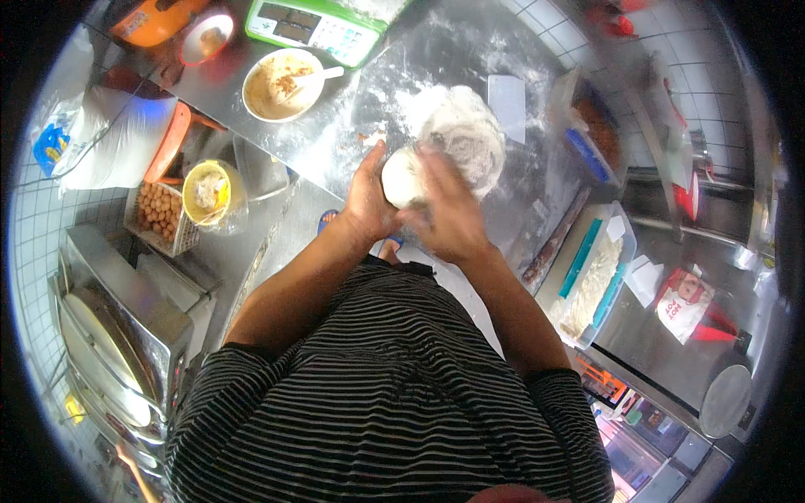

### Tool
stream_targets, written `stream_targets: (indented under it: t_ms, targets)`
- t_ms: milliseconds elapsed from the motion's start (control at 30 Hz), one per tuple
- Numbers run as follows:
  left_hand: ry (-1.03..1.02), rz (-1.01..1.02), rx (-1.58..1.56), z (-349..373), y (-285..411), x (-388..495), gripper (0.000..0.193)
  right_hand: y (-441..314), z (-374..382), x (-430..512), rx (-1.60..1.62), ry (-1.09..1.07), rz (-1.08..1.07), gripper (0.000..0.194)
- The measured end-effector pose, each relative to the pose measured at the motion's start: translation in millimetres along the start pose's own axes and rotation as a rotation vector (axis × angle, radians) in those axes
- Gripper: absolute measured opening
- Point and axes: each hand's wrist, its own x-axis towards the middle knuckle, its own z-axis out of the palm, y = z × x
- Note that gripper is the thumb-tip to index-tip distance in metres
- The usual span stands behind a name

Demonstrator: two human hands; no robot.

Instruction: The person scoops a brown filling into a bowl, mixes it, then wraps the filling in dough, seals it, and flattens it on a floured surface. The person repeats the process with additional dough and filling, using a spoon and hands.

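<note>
A smooth white ball of dough (400, 178) is cupped in my left hand (368, 198), the thumb along its left side. My right hand (449, 204), blurred by motion, lies with its fingers over the ball's right side and hides part of it. Both hands hold the ball above the near edge of the steel worktable (409, 69). Just beyond my right fingers is a heap of flour (468, 126) with a hollowed, ridged middle. A translucent flat dough scraper (507, 104) rests to the right of the heap.
Left on the table stand a bowl of brown filling (267, 94) with a white spoon and a green scale (314, 31). At right are a rolling pin (556, 236) and a plastic dough tub (594, 276). A yellow bucket (210, 188) and an egg crate (160, 217) stand left.
</note>
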Motion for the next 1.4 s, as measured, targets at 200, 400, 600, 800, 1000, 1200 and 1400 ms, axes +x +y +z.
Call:
stream_targets:
  t_ms: [200, 400, 600, 800, 1000, 1200, 1400]
  targets:
    - [0.032, -0.004, -0.087, -43.5, -13.8, 21.7, 0.076, 100.5, 32.7, -16.3, 0.289, 0.311, 0.464, 0.065]
    - [0.083, 0.094, -0.079, -77.1, -13.5, 14.6, 0.079, 224.5, 56.1, 21.9, -0.077, 0.211, 0.843, 0.064]
    - [0.169, 0.215, -0.12, -86.6, -8.5, -0.9, 0.071, 254.1, 59.2, 72.1, 0.116, 0.227, 0.505, 0.056]
    - [0.14, 0.264, -0.132, -90.2, -8.7, -4.1, 0.068, 249.0, 50.3, 79.4, -0.121, 0.368, 0.547, 0.057]
    - [0.105, 0.285, -0.174, -80.5, -8.8, 9.3, 0.066, 216.9, 78.9, 93.1, -0.215, 0.116, 0.412, 0.069]
    - [0.084, 0.266, -0.2, -70.9, -9.3, 15.1, 0.065, 250.8, 78.4, 54.6, -0.281, 0.35, 0.448, 0.046]
    - [0.117, 0.276, -0.13, -79.4, -8.0, 13.3, 0.068, 355.9, 36.8, 54.4, -0.559, 0.176, 0.553, 0.045]
